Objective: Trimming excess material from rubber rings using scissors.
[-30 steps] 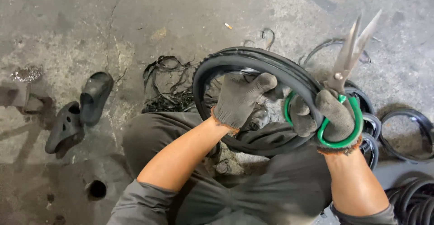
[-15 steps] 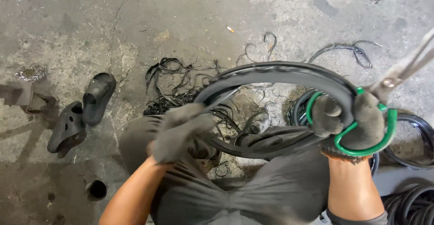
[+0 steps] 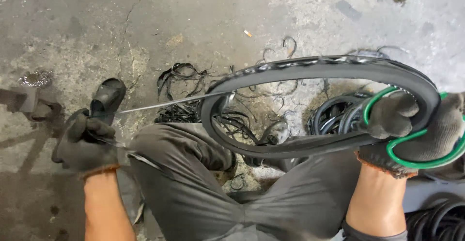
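Black rubber, bent into a long flattened loop, is the tyre (image 3: 310, 69) you hold out across your lap, its far end pinched in your right hand (image 3: 416, 129) and its near curve hanging just above your left knee (image 3: 179, 149). That gloved right hand is closed tight, its fingers threaded through the green handles of a pair of shears (image 3: 421, 144) while also clamping the tyre's rim, so one grip keeps both tool and work steady; the blades are out of view. From the tyre's near curve a thin pale strip (image 3: 164, 103) runs taut and straight to your left hand (image 3: 85, 144), which is drawn well out to the side, gloved fingers curled shut on the strip's end — the stretch holds it clear of the loop. Beyond your knees, peeled black scraps (image 3: 186, 96) lie tangled on the stained concrete floor (image 3: 97, 18), coiled rings (image 3: 334, 115) are heaped near your right hand, and a dark sandal (image 3: 106, 96) sits just past the left.
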